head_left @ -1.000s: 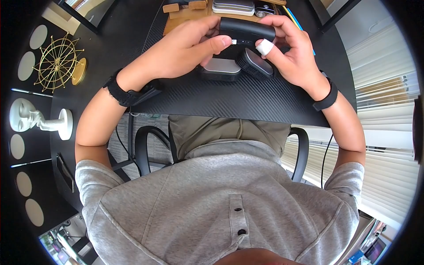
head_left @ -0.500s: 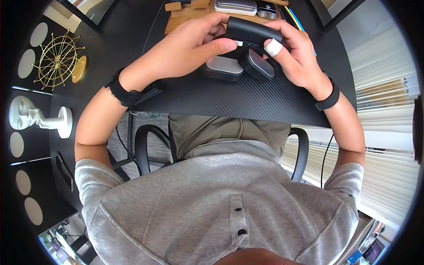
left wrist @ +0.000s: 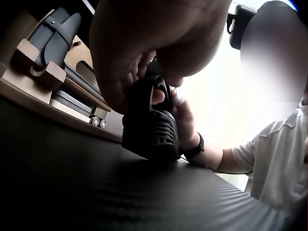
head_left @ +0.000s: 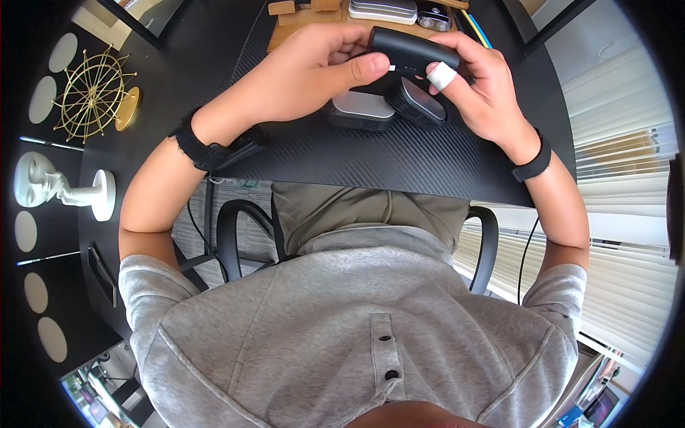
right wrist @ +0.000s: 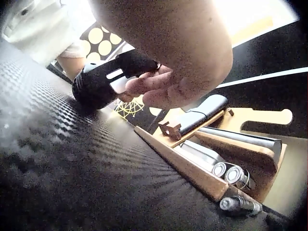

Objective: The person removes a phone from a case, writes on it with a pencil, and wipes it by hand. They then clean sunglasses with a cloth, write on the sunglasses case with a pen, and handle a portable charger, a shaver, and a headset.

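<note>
Both hands hold a black device whose rounded bar (head_left: 414,48) lies toward the far side. My left hand (head_left: 303,75) grips the bar's left end, thumb on the near face beside a small white mark. My right hand (head_left: 485,89) grips the other end, with white tape (head_left: 441,75) round its thumb. On the near side show two silver-faced pads, the left pad (head_left: 362,105) and the right pad (head_left: 422,100), with ribbed sides. In the left wrist view, the ribbed side (left wrist: 164,131) stands close over the tabletop. Fingers partly hide the bar's ends.
Beyond the hands stands a wooden organizer (right wrist: 180,166) holding a dark case (right wrist: 204,110), a metal tin (head_left: 383,11) and a small two-headed object (head_left: 434,16). At left are a gold wheel ornament (head_left: 93,93) and a white face sculpture (head_left: 43,182). The black desk (head_left: 371,160) has a textured surface.
The device and both hands have shifted slightly right over the second. My left thumb now reaches further along the bar and covers more of the white mark.
</note>
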{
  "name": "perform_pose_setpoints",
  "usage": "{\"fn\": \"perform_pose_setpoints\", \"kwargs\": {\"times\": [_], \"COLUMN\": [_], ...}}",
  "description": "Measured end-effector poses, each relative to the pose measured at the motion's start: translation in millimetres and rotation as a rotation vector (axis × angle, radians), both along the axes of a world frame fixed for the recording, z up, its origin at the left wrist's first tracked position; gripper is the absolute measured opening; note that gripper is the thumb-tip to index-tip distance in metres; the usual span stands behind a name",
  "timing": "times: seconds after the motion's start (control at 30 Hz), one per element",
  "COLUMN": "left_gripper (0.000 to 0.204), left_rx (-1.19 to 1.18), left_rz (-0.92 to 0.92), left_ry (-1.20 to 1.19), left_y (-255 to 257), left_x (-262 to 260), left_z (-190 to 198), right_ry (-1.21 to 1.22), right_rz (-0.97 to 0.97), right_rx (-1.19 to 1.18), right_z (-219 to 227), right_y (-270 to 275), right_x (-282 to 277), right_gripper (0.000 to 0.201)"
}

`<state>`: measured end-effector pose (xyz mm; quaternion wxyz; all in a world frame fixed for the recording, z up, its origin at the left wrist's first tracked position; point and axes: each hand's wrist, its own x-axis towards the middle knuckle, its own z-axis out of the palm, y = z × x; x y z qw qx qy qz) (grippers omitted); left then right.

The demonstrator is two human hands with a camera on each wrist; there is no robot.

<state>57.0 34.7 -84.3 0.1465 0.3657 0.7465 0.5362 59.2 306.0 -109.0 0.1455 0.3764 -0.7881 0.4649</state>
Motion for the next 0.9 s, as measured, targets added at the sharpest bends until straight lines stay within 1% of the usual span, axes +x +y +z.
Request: {"fn": "perform_pose_setpoints", "kwargs": {"times": [0.03,0.23,0.33,0.5,0.73,0.83,0.9], "left_gripper": [0.026,0.023,0.023,0.025,0.028,0.029,0.031], "left_rx": [-0.046,-0.055,-0.077,-0.027,-0.039,-0.056,-0.105], "left_rz": [0.006,0.036,0.04,0.032,0.016,0.015,0.039], "left_ry": [-0.048,-0.012,0.026,0.064,0.084,0.087,0.142], "left_y": [-1,2,1,1,1,1,0], "left_x": [0,5,3,3,2,2,5], "left_z": [4,8,7,2,0,1,1], "right_ry": [0.007,0.008,-0.001,-0.008,-0.032,-0.081,-0.102], "right_rz": [-0.003,-0.01,-0.012,-0.01,-0.023,-0.026,-0.02], "right_rx": [0.017,0.048,0.04,0.038,0.053,0.049,0.042], "right_z": [1,4,3,2,4,3,3], "right_y": [0,-2,-1,-2,-4,-4,-5], "right_x": [0,3,3,4,8,10,12], "right_gripper": [0.026,0.026,0.027,0.027,0.027,0.028,0.029]}}
